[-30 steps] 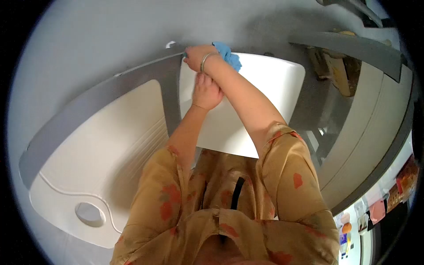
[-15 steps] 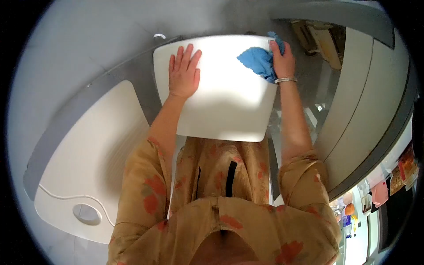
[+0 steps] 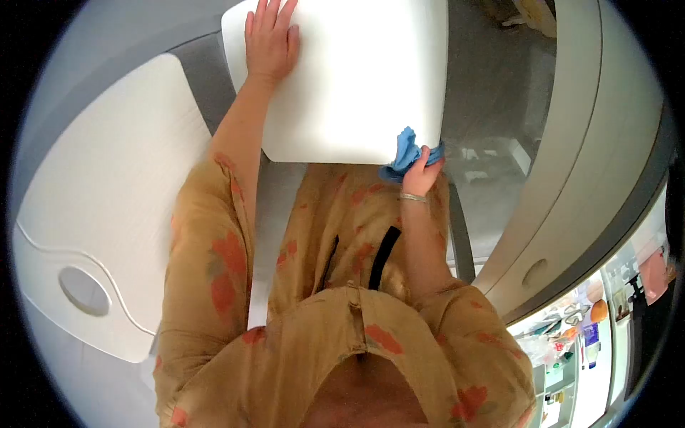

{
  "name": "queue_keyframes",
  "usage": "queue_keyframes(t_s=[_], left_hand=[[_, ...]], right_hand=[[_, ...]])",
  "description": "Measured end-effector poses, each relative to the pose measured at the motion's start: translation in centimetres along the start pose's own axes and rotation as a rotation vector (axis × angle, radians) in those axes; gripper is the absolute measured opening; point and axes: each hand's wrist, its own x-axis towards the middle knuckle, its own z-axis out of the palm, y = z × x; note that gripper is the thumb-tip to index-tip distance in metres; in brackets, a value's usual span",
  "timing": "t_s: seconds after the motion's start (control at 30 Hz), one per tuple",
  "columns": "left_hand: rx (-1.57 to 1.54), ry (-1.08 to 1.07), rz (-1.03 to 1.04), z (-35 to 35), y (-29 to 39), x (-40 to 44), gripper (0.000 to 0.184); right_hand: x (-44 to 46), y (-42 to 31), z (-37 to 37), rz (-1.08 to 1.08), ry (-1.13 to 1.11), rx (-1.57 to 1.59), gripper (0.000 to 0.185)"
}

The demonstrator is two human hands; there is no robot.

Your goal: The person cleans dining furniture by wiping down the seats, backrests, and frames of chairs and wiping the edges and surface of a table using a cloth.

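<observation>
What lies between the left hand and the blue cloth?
Only a bare stretch of the white panel lies between the left hand and the blue cloth, as the head view shows.

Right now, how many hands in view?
2. The left hand lies palm-down near the white panel's left edge; the right hand holds the blue cloth at the panel's near right corner. No others show.
</observation>
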Motion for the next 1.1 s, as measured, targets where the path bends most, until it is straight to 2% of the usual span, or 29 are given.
queue_keyframes(t_s=[0.03,0.07,0.1,0.17,0.23,0.3,0.37,0.43,0.5,0.57,0.63,0.67,0.7,0.73,0.77,0.83,0.87,0.9,0.93,0.97,1.03,1.1], left_hand=[[0.091,-0.013,0.006,-0.3,0.5,-0.1,0.054],[-0.065,-0.109,-0.061,0.0,0.4,-0.2,0.052],[-0.057,-0.104,-0.052,0.1,0.4,-0.1,0.052],[-0.017,-0.112,-0.077,0.4,1.0,0.6,0.050],[0.018,-0.024,-0.005,1.9,0.7,0.8,0.049],[0.202,-0.041,-0.185,3.1,1.9,-0.3,0.052],[0.076,0.025,-0.242,2.4,5.9,-2.5,0.049],[-0.023,0.020,-0.219,4.3,6.3,-5.0,0.049],[-0.118,-0.209,-0.288,1.7,8.2,-7.2,0.043],[-0.446,-0.190,-0.280,0.2,9.2,-10.7,0.037],[-0.614,-0.164,-0.364,-2.7,10.5,-12.8,0.035],[-0.612,-0.158,-0.365,-3.7,10.9,-13.7,0.035],[-0.690,-0.061,-0.376,-4.8,10.9,-14.5,0.033],[-0.767,0.043,-0.389,-5.8,11.0,-15.4,0.031],[-0.766,0.060,-0.392,-6.5,11.0,-16.4,0.031],[-0.658,0.042,-0.453,-6.5,10.7,-18.8,0.030],[-0.667,0.055,-0.468,-5.3,10.4,-19.7,0.030],[-0.636,-0.044,-0.363,-3.9,10.7,-20.5,0.031],[-0.603,-0.145,-0.254,-2.9,11.1,-20.5,0.032],[-0.606,-0.133,-0.265,-2.3,11.6,-20.0,0.032],[-0.306,-0.059,-0.050,-0.9,13.0,-18.9,0.041],[-0.237,-0.096,-0.053,-0.6,13.3,-19.1,0.046]], right_hand=[[-0.6,-0.2,2.0,0.188,0.171,0.382,0.064],[-1.1,-0.8,3.8,0.380,0.339,0.768,0.068],[-1.8,-3.1,4.2,0.564,0.306,0.776,0.074],[-2.6,-4.5,6.5,0.629,0.377,0.857,0.074],[-3.5,-5.3,8.6,0.588,0.321,0.905,0.075],[-5.2,-4.2,12.8,0.509,0.307,0.955,0.073],[-7.0,-5.3,15.0,0.639,0.250,1.000,0.075],[-8.2,-6.4,17.0,0.747,0.050,1.006,0.080],[-9.8,-8.8,16.6,0.801,-0.257,0.937,0.069],[-10.9,-9.3,16.5,0.792,-0.532,0.873,0.066],[-11.1,-9.3,15.5,0.743,-0.758,0.757,0.062],[-10.7,-9.0,14.5,0.688,-0.832,0.667,0.060],[-9.9,-8.4,13.3,0.614,-0.882,0.576,0.058],[-8.8,-7.9,11.8,0.500,-0.890,0.465,0.056],[-7.5,-7.0,10.4,0.381,-0.871,0.355,0.054],[-2.9,-6.4,7.9,0.016,-0.747,0.132,0.039],[-2.1,-9.1,7.0,-0.158,-0.626,0.120,0.036],[-1.6,-12.8,5.8,-0.331,-0.505,0.113,0.033],[0.1,-14.9,6.6,-0.613,-0.409,0.048,0.034],[1.9,-17.1,8.4,-0.896,-0.310,-0.016,0.036],[3.9,-22.1,11.3,-0.858,-0.643,-0.343,0.051],[4.4,-22.4,16.9,-1.180,-0.293,-1.031,0.063]])
